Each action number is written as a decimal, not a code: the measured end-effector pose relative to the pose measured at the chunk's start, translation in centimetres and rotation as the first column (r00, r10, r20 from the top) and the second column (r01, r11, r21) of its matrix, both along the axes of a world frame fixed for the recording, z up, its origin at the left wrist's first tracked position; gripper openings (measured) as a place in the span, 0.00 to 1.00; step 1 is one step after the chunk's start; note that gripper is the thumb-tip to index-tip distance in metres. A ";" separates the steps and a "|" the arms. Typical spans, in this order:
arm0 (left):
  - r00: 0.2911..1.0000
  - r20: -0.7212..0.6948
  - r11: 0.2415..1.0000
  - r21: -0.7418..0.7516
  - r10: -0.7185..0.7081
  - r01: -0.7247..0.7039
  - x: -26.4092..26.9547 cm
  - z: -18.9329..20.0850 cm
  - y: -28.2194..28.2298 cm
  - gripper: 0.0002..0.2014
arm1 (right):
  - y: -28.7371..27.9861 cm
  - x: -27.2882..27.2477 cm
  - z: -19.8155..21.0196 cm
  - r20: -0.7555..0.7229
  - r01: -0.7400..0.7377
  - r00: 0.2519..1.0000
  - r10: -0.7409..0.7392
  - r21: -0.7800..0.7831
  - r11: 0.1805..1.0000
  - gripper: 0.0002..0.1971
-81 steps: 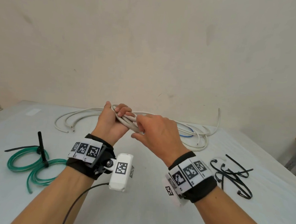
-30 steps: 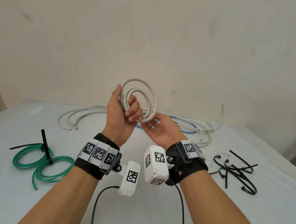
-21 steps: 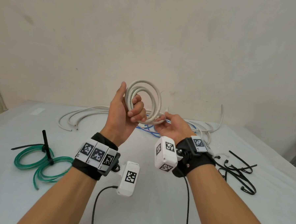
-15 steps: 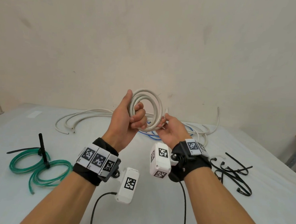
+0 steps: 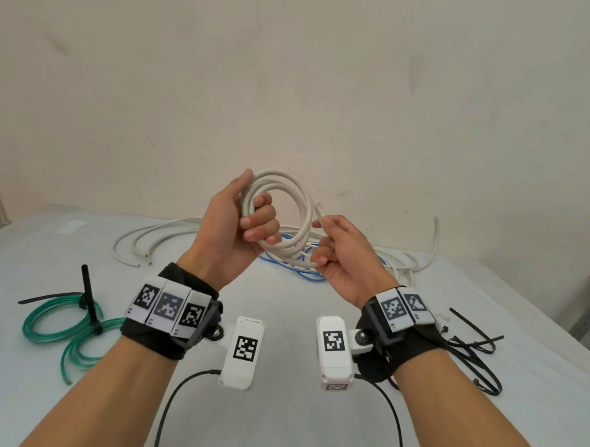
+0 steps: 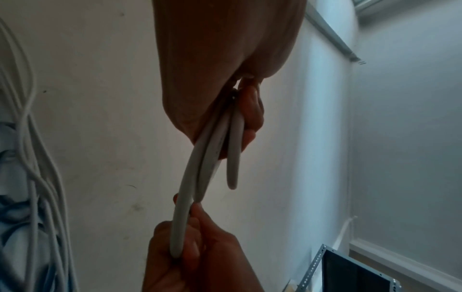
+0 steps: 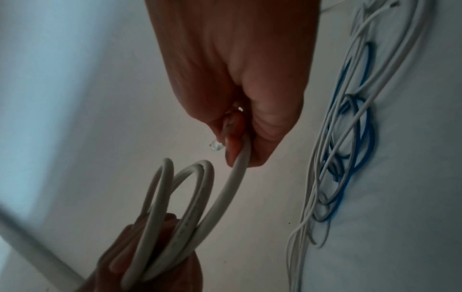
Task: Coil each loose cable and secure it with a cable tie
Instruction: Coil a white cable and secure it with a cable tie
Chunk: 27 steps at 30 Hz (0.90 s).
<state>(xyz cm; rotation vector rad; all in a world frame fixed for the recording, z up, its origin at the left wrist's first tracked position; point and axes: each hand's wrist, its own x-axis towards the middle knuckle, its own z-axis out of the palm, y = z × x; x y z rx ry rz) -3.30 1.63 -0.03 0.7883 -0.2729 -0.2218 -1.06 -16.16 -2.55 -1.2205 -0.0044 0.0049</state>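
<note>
above white table [image 5: 283, 410], left grip [image 5: 238, 227] around cable coil [image 5: 298, 203], right grip [image 5: 343, 249] pinching its end

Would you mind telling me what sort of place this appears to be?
Probably a bare room set up as a work area: a white-covered table, a plain wall, and perforated metal shelving.

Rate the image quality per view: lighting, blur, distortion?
Head view: even, soft light, sharp, wide-angle bowing at the edges; white cable coil clear. Left wrist view: left hand backlit and dark, the wall behind bright. Right wrist view: right hand shadowed, slight motion blur, and the blue cable soft.
</note>
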 end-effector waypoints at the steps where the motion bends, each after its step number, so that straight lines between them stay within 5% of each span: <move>1: 1.000 -0.011 1.000 0.001 0.007 -0.007 0.0 -0.1 0.0 0.25 | -0.1 0.0 0.1 0.013 -0.002 1.000 0.002 -0.040 0.999 0.10; 13: 0.982 -0.146 0.992 0.022 -0.117 0.122 1.6 -2.7 -0.2 0.19 | -1.4 -1.3 1.3 0.213 0.167 0.972 -0.097 -0.338 0.926 0.08; 17: 0.969 -0.179 0.977 0.097 -0.168 0.188 1.5 -2.9 -0.8 0.20 | -0.6 -1.9 1.1 0.095 0.000 0.995 0.017 -0.177 0.984 0.08; 23: 0.975 -0.186 0.930 0.320 -0.123 0.178 1.2 -2.6 -1.3 0.21 | -0.1 -1.8 0.3 -0.068 -0.059 0.997 0.048 -0.163 0.985 0.08; 27: 0.983 -0.161 0.901 0.408 -0.087 0.146 1.3 -2.5 -1.5 0.20 | 0.0 -1.9 0.3 -0.142 -0.094 0.987 0.071 -0.163 0.982 0.22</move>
